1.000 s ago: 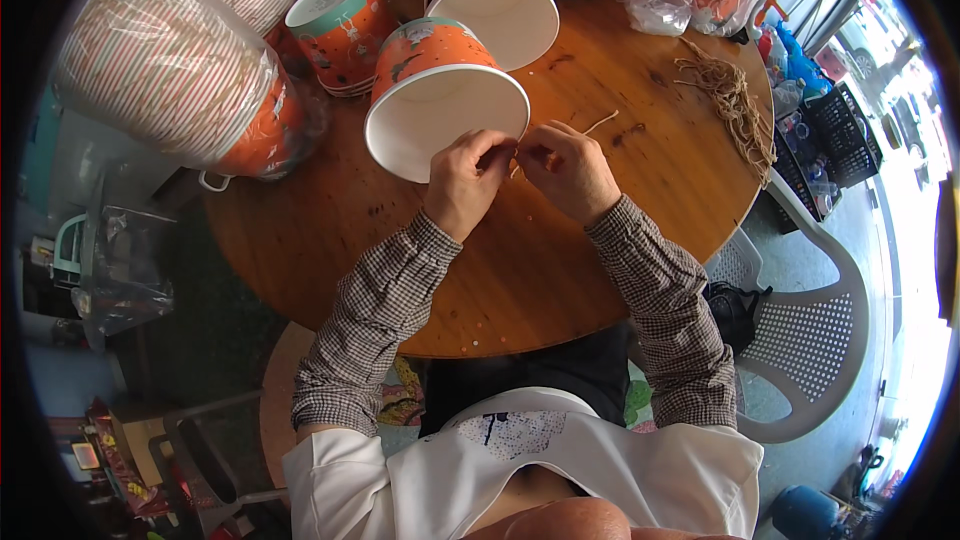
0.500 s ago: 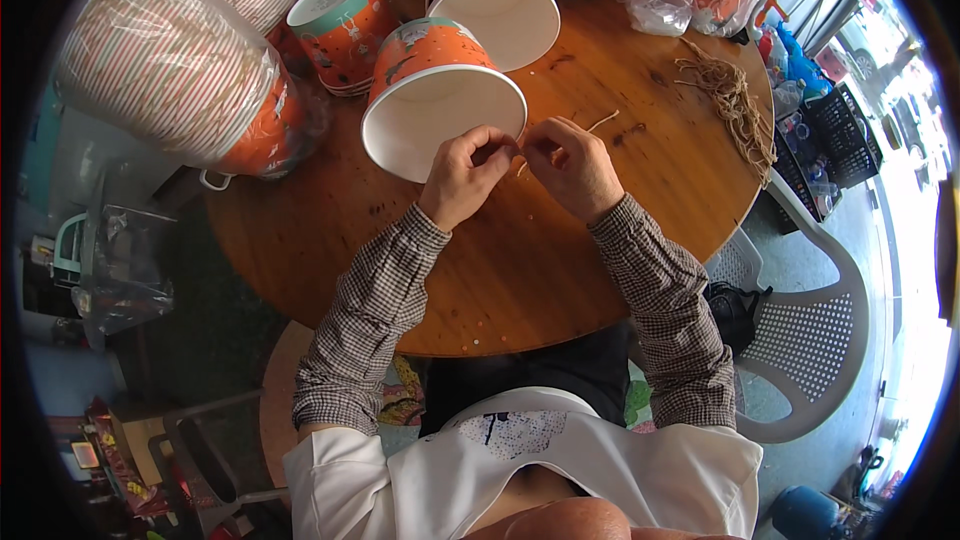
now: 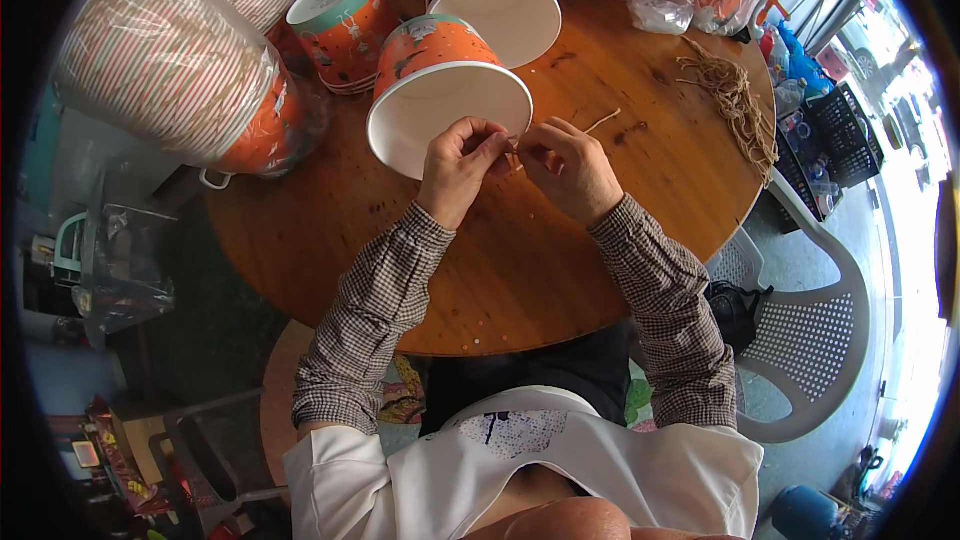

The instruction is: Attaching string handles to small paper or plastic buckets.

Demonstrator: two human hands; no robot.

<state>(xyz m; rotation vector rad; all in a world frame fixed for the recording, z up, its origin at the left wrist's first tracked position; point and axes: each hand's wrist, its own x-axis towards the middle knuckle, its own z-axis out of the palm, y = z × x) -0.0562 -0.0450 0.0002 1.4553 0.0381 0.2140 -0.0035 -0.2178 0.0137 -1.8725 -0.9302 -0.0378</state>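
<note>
My left hand (image 3: 460, 168) is closed in a pinch at the near right rim of an orange paper bucket (image 3: 440, 95), which lies on its side with its white opening toward me. Close beside it, my right hand (image 3: 572, 168) pinches a piece of tan twine (image 3: 604, 121), one end of which sticks out past the knuckles to the upper right. The fingertips of both hands meet at the rim, and the twine between them is mostly hidden. A loose bundle of the same twine (image 3: 738, 100) lies at the table's right edge.
Behind stand a tipped stack of white-rimmed buckets (image 3: 510, 15), a smaller orange bucket (image 3: 342, 25) and plastic-wrapped stacks (image 3: 165, 60) at the left. The round wooden table (image 3: 520, 290) ends just before me. A grey chair (image 3: 810, 340) and a black crate (image 3: 845, 135) stand right.
The orange bucket has shifted slightly to the right. My left hand has tilted and risen a little at the rim, while my right hand stays nearly in place.
</note>
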